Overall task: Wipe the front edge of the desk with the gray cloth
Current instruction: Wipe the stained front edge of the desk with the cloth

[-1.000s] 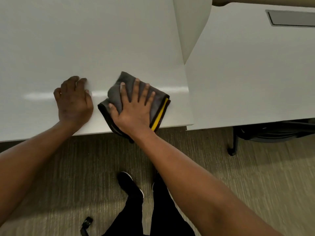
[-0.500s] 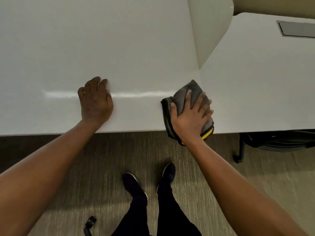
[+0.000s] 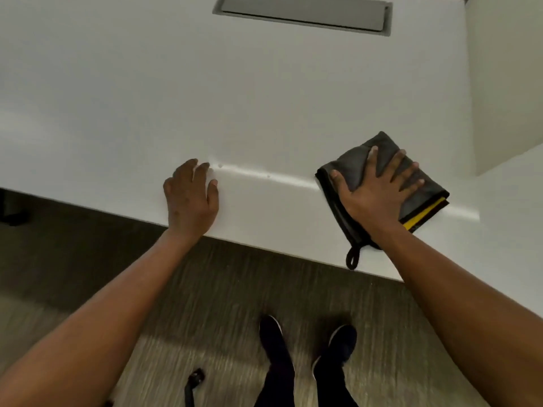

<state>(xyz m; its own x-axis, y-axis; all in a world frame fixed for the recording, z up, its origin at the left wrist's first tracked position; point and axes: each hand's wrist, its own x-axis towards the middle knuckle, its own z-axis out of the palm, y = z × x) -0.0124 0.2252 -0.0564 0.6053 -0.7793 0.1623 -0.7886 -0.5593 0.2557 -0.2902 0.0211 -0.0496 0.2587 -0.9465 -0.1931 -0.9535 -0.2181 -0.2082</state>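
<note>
Gray cloth [image 3: 417, 186] lay folded on the white desk [image 3: 264, 98], close to the front edge, toward its right end. Right hand [image 3: 379, 192] pressed flat on top of it, fingers [image 3: 410, 171] spread apart, not gripping. Yellow stripe [image 3: 420, 215] showed at the cloth's right side; its hanging loop [image 3: 352, 257] reached the desk's front edge. Left hand [image 3: 191, 198] rested palm-down on the bare desk at the front edge, well apart from the cloth, fingers together and slightly curled. Gray cable hatch [image 3: 302, 11] sat at the back edge.
</note>
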